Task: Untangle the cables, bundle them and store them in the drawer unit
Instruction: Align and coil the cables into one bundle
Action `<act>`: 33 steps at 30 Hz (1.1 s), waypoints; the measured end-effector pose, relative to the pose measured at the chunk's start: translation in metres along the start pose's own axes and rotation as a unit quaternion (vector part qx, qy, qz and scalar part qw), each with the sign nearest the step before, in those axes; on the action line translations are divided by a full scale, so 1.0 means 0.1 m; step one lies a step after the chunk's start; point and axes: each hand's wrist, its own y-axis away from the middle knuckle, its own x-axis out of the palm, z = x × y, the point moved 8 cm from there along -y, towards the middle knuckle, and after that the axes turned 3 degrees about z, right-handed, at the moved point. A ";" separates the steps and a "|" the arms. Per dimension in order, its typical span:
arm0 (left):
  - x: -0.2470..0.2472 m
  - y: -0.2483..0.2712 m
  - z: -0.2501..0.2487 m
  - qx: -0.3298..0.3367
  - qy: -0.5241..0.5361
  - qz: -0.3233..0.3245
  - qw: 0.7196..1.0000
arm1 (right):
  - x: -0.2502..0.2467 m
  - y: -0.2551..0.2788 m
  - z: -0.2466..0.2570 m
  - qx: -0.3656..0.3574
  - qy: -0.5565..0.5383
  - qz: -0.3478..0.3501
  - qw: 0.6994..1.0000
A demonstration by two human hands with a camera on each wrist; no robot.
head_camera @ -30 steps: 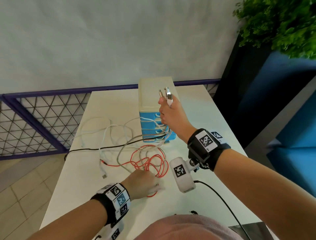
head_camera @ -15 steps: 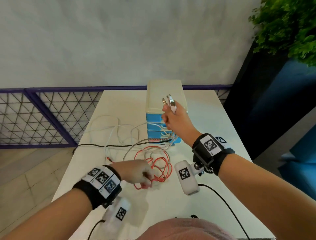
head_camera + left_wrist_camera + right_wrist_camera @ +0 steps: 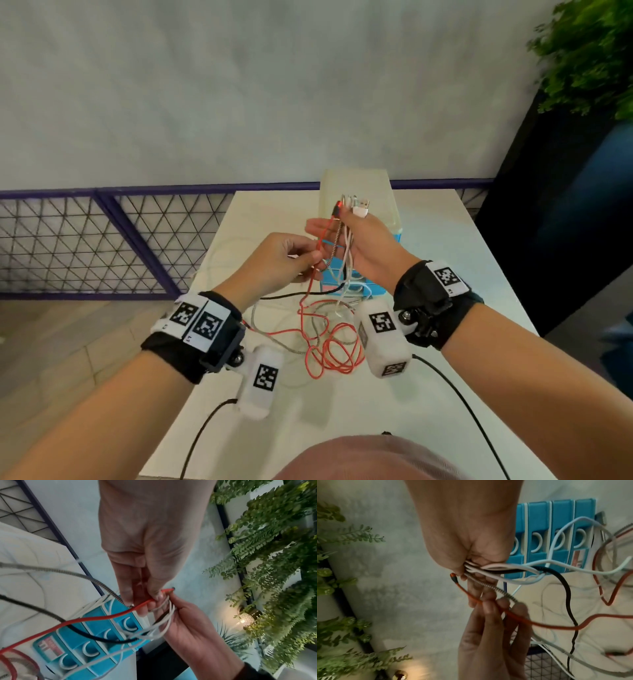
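Loose red cable (image 3: 329, 353) lay coiled on the white table (image 3: 445, 394) near its middle, tangled with a braided silver cable (image 3: 274, 339) and pale white cables (image 3: 219, 253) spreading toward the table's left edge. A black cable (image 3: 287, 296) ran across the table from the left edge up toward the hands.

Both hands were raised above the table, in front of the drawer unit. Left hand (image 3: 277, 263) pinched the red cable between thumb and curled fingers, a short way below that cable's plug; in the left wrist view the same pinch (image 3: 150, 597) was plain. Right hand (image 3: 363, 246), just beside the left and a little higher, was clamped round a bunch of cable ends: red, braided silver, white and black. Their plugs (image 3: 354, 205) stuck up above the fist. The cables hung from the fist down to the table.

Drawer unit (image 3: 356, 192), cream top and blue drawer fronts, stood at the table's far edge, drawers closed in both wrist views.
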 end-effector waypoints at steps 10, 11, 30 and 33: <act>0.04 0.03 -0.09 0.066 -0.115 -0.031 0.991 | 0.19 0.05 -0.01 -0.047 0.112 -0.023 0.992; 0.12 0.04 -0.10 0.067 -0.123 -0.001 0.990 | 0.21 0.05 0.01 -0.056 0.123 -0.017 0.991; 0.52 -0.09 0.65 0.095 -0.146 0.109 0.979 | -0.07 0.30 0.47 -0.193 0.093 -0.174 0.961; 0.40 -0.13 0.97 0.069 -0.264 0.113 0.955 | -0.05 0.34 0.52 -0.210 0.102 -0.176 0.956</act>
